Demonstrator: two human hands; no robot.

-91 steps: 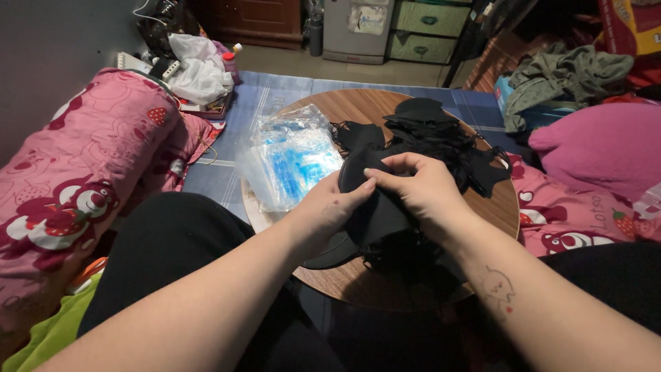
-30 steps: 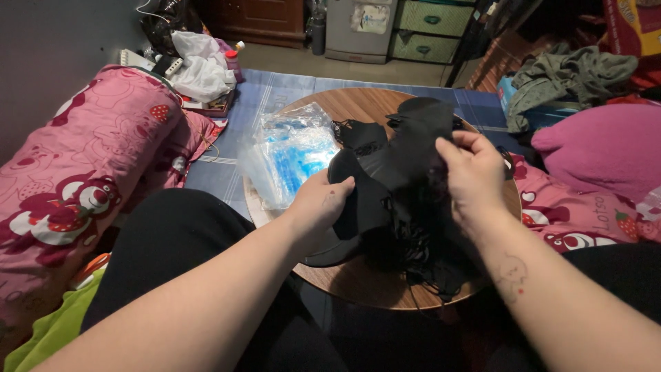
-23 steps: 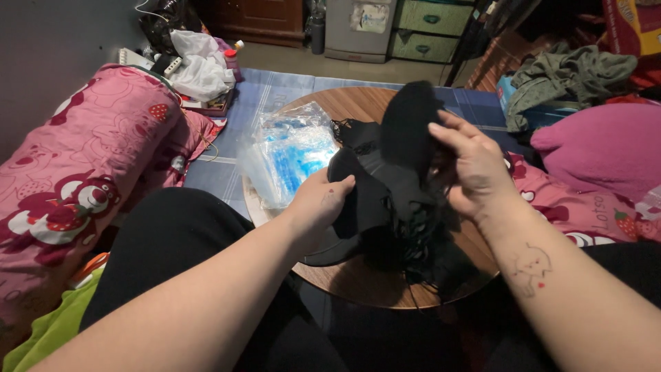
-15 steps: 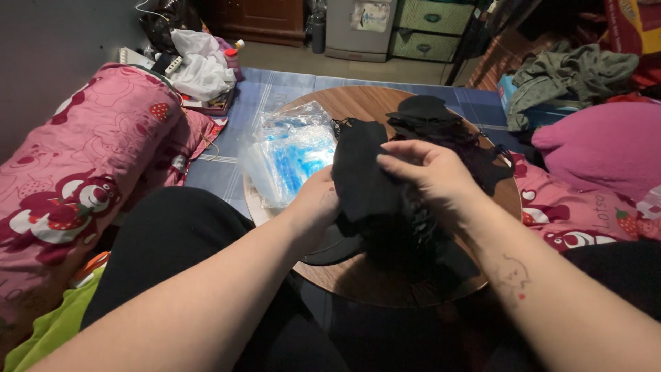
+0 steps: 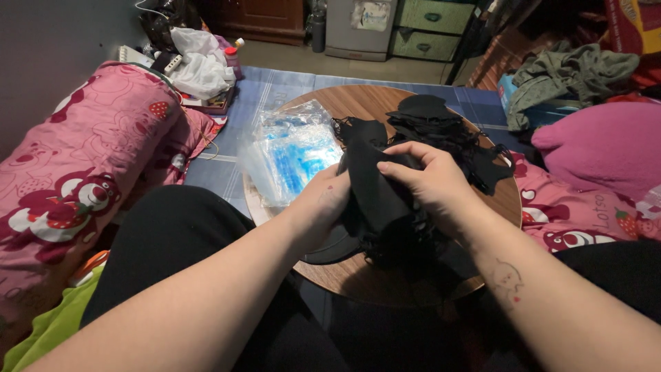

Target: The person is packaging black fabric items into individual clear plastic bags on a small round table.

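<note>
Both of my hands are on a black piece of cloth (image 5: pixel 375 196) above a round wooden table (image 5: pixel 358 103). My left hand (image 5: pixel 323 207) grips its left side from beneath. My right hand (image 5: pixel 423 176) lies over the top, fingers curled onto the folded cloth. A heap of more black cloth pieces with thin strings (image 5: pixel 434 124) lies on the table just behind my hands. More black cloth hangs under my hands, partly hidden.
A stack of clear plastic bags with blue contents (image 5: pixel 289 148) lies on the table's left side. A pink patterned bolster (image 5: pixel 76 172) is at left, pink bedding (image 5: pixel 599 145) at right. A blue mat (image 5: pixel 275 86), white bag and drawers are beyond.
My right hand lifted a black piece up off the pile, then brought it down and folded it over onto the cloth held by my left hand.
</note>
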